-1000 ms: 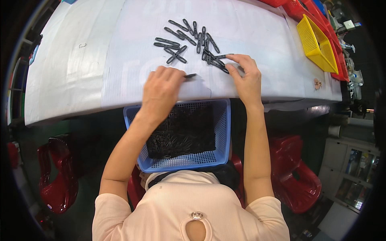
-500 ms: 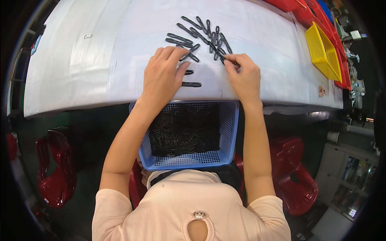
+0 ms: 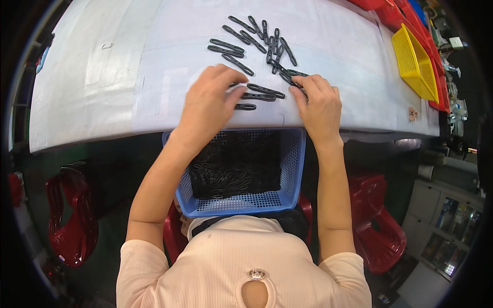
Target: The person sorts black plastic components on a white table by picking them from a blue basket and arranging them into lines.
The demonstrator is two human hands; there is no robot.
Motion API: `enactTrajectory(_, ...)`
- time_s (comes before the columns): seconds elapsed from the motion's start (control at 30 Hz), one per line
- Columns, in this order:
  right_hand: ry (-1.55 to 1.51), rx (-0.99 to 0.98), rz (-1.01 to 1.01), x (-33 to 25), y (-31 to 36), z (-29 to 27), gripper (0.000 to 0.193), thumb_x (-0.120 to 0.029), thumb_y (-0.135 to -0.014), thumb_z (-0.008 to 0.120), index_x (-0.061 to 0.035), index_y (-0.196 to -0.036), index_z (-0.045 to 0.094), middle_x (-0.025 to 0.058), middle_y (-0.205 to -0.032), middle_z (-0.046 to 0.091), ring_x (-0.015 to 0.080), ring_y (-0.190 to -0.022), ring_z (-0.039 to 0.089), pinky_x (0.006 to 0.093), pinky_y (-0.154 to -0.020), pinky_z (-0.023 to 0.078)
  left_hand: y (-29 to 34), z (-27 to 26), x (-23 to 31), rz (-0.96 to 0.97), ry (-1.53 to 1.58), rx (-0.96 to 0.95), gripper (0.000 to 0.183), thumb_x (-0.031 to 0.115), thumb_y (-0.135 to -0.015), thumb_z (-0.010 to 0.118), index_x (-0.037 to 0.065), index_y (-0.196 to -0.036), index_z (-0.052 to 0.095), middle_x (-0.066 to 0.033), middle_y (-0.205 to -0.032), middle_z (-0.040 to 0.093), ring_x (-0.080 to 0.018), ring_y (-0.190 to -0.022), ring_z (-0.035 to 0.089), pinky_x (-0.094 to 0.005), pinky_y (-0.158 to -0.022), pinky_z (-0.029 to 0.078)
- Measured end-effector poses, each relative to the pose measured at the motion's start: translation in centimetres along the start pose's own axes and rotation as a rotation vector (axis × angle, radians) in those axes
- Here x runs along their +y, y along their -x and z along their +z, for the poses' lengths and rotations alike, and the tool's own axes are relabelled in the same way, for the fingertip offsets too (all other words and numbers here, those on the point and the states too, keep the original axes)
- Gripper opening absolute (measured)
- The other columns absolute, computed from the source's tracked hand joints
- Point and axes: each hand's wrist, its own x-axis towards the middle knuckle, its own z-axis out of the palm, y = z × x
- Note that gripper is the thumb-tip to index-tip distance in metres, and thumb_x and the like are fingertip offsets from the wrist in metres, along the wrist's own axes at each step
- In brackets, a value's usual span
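Thin black plastic strips with long slots (image 3: 226,49) lie loosely spread on the white-covered table. My left hand (image 3: 208,105) is over the near ones, thumb and fingers closed at the ends of a few strips, with a dark end showing between them. Just right of its fingertips lies a slotted strip (image 3: 267,91), above two others that are partly hidden by the hand. My right hand (image 3: 321,105) has thumb and forefinger closed on a black slotted strip (image 3: 294,78) at the lower right of the pile.
Below the table edge, a blue mesh basket (image 3: 241,208) rests at my lap, holding many dark strips. A yellow basket (image 3: 417,64) and red trays (image 3: 393,20) stand at the right. Red plastic chairs (image 3: 377,226) are on both sides.
My left hand has moved slightly down, and a strip that lay crossed with another now lies lower, right of its fingertips. My right hand has shifted a little right and down.
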Motion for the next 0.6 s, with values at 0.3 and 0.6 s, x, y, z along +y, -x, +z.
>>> enactTrajectory(0.3, -0.443, -0.289, 0.267, 0.9, -1.1, -1.3, 0.013, -0.011, -0.076, 0.069, -0.0029, -0.086, 0.066, 0.0072, -0.079, 0.061, 0.0197, -0.068, 0.058, 0.0313, -0.064, 0.046, -2.5, -1.0, -3.6, 0.187, -0.151, 0.032, 0.014, 0.009, -0.081, 0.064, 0.007, -0.095, 0.067, -0.0054, -0.091, 0.063, -0.0215, -0.087, 0.058, -0.0327, -0.072, 0.047)
enactTrajectory(0.6, -0.143, -0.184, 0.25, 1.0, -2.1, 0.0, 0.012, -0.017, -0.075, 0.07, -0.0071, -0.081, 0.065, 0.0062, -0.081, 0.06, 0.0245, -0.074, 0.061, 0.0366, -0.066, 0.048, -5.9, -0.7, -3.3, 0.284, -0.274, -0.248, 0.007, 0.009, -0.079, 0.064, 0.006, -0.085, 0.061, -0.0051, -0.085, 0.058, -0.0237, -0.083, 0.055, -0.0352, -0.075, 0.047)
